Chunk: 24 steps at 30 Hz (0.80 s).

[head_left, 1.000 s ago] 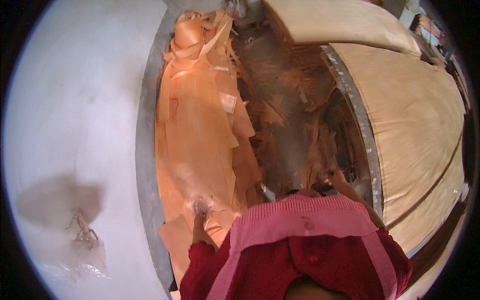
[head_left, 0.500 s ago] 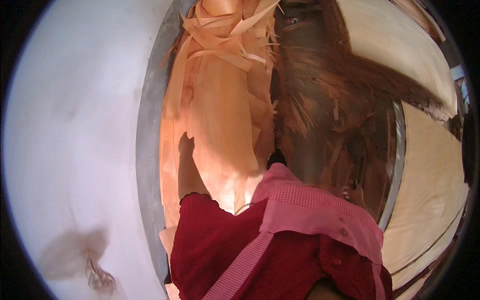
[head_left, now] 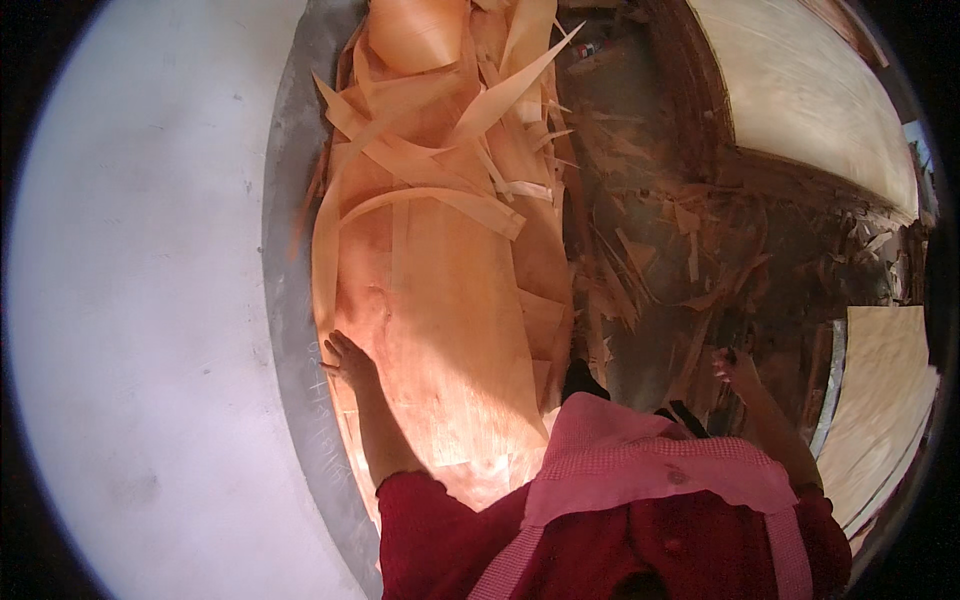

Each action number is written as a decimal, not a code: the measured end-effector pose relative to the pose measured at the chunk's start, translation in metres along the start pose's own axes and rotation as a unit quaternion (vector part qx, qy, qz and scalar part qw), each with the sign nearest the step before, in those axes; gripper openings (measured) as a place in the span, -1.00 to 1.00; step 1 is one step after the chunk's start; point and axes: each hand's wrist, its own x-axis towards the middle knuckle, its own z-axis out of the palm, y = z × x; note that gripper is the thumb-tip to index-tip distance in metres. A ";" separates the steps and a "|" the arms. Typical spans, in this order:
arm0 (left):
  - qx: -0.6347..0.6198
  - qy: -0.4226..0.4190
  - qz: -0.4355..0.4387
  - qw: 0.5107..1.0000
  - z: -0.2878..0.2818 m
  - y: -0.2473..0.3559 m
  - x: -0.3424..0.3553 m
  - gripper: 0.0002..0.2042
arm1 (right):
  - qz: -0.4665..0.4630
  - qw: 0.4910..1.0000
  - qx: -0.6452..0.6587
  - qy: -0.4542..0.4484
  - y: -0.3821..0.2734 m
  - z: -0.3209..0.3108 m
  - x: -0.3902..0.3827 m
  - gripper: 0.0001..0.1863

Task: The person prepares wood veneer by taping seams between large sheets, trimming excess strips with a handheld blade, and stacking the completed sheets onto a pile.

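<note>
A pile of thin orange-brown wood veneer sheets (head_left: 450, 300) stretches lengthwise before me, against the base of the white wall. Over its left edge reaches my left hand (head_left: 348, 358), empty, with its fingers spread; whether it touches the veneer I cannot tell. My right hand (head_left: 740, 372) is out to the right, above the scrap-strewn floor. Its fingers are curled, and a small dark thing shows at them, too small to name. Curled veneer strips (head_left: 430, 205) lie loosely across the pile's far half.
A white wall (head_left: 140, 250) with a grey lower band (head_left: 290, 350) runs along the left. Broken veneer scraps (head_left: 640, 270) litter the dark floor on the right. Pale sheet stacks stand at the far right (head_left: 810, 100) and near right (head_left: 885, 400). A rolled veneer sheet (head_left: 415, 35) lies at the top.
My view has shifted, so the pile shows lower. My left hand has gone from closed-looking to spread fingers at the pile's left edge. My right forearm has come into clearer view, out to the right.
</note>
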 end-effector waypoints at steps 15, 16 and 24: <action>-0.325 0.283 0.062 0.900 -0.382 -0.248 -0.214 -0.85 | -0.249 0.959 -0.127 -0.042 0.070 0.009 -0.100 -0.79; -0.403 0.151 0.116 0.895 -0.395 -0.247 -0.223 -0.85 | -0.220 0.968 -0.111 -0.040 0.093 -0.002 -0.107 -0.79; -0.386 -0.125 0.625 0.667 -0.508 -0.029 -0.280 -0.82 | -0.238 0.935 -0.239 0.114 0.199 -0.051 -0.254 -0.68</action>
